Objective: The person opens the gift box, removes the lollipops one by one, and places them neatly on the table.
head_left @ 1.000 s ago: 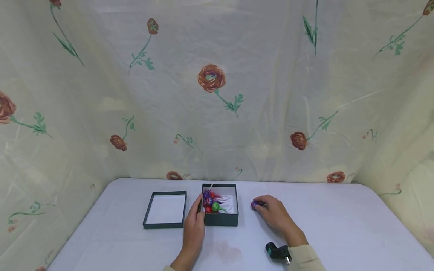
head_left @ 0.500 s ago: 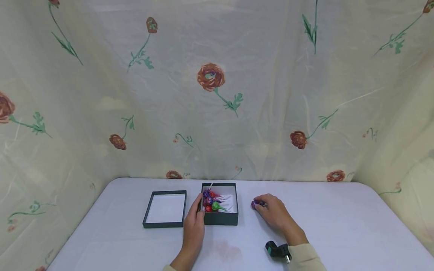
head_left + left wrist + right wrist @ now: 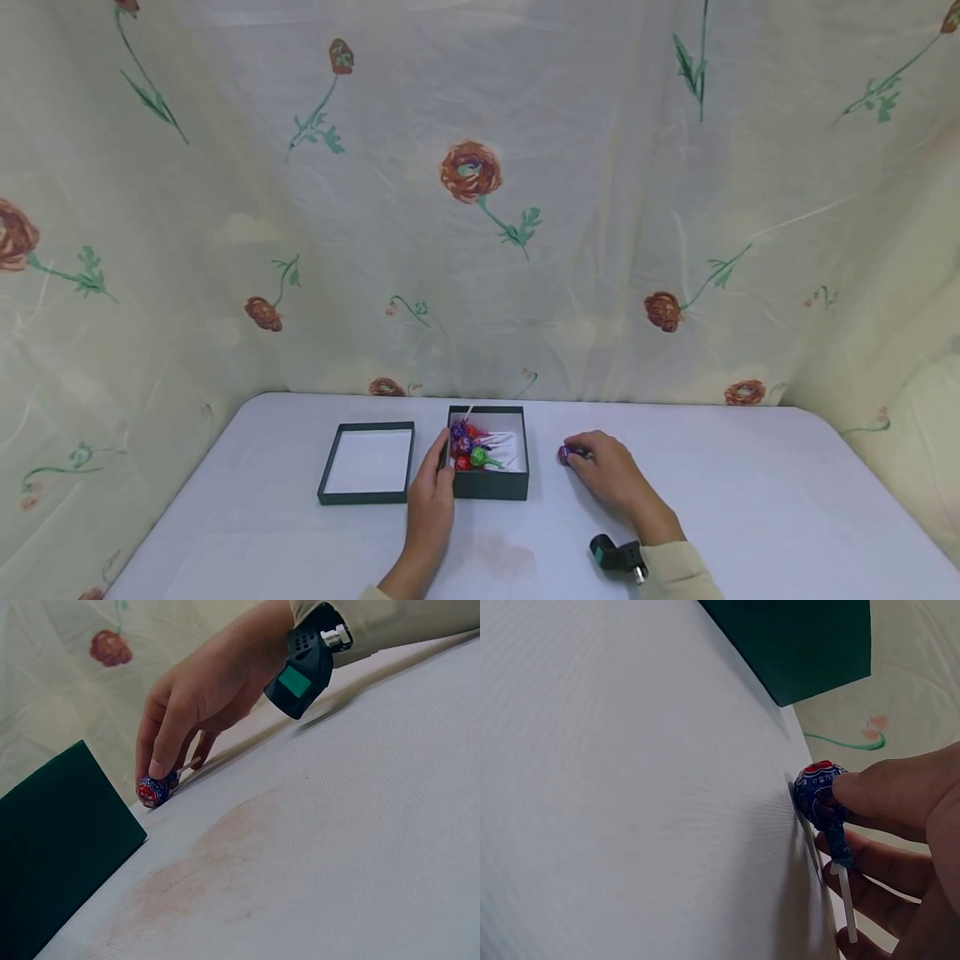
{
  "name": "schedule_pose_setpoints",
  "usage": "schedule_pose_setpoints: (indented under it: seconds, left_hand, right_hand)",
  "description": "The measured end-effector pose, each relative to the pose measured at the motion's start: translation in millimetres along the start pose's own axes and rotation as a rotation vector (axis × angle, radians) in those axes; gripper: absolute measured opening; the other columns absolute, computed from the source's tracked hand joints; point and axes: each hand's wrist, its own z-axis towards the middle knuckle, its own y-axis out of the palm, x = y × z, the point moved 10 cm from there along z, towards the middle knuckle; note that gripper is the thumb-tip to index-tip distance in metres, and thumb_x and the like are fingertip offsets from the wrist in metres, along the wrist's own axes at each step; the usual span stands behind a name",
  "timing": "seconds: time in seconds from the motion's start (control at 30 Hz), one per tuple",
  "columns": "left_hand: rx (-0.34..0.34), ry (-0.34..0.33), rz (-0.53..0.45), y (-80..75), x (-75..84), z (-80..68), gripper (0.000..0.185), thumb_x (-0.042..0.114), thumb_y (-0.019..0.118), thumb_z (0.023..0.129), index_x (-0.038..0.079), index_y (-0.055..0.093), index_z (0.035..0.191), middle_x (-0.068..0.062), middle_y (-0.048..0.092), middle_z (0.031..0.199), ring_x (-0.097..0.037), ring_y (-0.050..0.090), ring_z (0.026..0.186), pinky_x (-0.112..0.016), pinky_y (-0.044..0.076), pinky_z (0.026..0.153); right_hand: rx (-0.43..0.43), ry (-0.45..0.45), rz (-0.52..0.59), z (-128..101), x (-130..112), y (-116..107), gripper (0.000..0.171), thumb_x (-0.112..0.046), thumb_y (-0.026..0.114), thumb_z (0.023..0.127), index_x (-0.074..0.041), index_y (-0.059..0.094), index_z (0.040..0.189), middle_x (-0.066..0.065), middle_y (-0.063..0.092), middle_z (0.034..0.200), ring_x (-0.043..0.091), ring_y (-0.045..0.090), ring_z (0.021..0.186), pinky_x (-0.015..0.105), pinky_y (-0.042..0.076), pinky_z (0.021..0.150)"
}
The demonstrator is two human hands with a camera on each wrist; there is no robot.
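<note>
In the head view my left hand (image 3: pixel 431 504) holds the dark green box (image 3: pixel 489 486) at its left side, thumb by the near corner. Part of the grip is hidden. Inside the box lie several wrapped lollipops (image 3: pixel 478 457), purple, red and green, heads to the left and sticks to the right. To the right of the box, my right hand (image 3: pixel 609 472) pinches a blue and red wrapped lollipop (image 3: pixel 819 796) between thumb and fingers, low over the white tabletop. Its white stick (image 3: pixel 845 904) points back toward the palm in the right wrist view.
A dark-rimmed box lid (image 3: pixel 367 463), white inside, lies left of the box. A black camera (image 3: pixel 617 557) is strapped to my right wrist. The white table (image 3: pixel 285 550) bears a faint reddish stain, and a flowered curtain (image 3: pixel 570 208) hangs behind it.
</note>
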Motion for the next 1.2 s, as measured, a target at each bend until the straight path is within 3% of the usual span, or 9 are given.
schedule_pose_setpoints:
  seconds: [0.33,1.2]
  left_hand:
    - [-0.001,-0.001,0.003,0.2,-0.1,0.3,0.050,0.007,0.039,0.096,0.014,0.043,0.146,-0.005,0.038,0.152,-0.025,0.033,0.140,-0.049,0.029,0.111]
    - [-0.001,0.003,-0.011,0.1,0.4,-0.1,0.050,0.007,0.040,0.097,0.014,0.043,0.146,-0.005,0.038,0.152,-0.025,0.032,0.140,-0.048,0.029,0.111]
  right_hand:
    - [0.014,-0.054,0.005,-1.4,-5.0,-6.2,0.026,-0.006,0.065,0.088,0.000,0.067,0.113,0.016,0.065,0.110,0.034,0.060,0.106,0.052,0.047,0.095]
    - [0.034,-0.061,0.033,1.5,-4.5,-12.5,0.024,-0.008,0.063,0.089,-0.002,0.068,0.112,0.019,0.064,0.116,0.038,0.056,0.114,0.054,0.043,0.099]
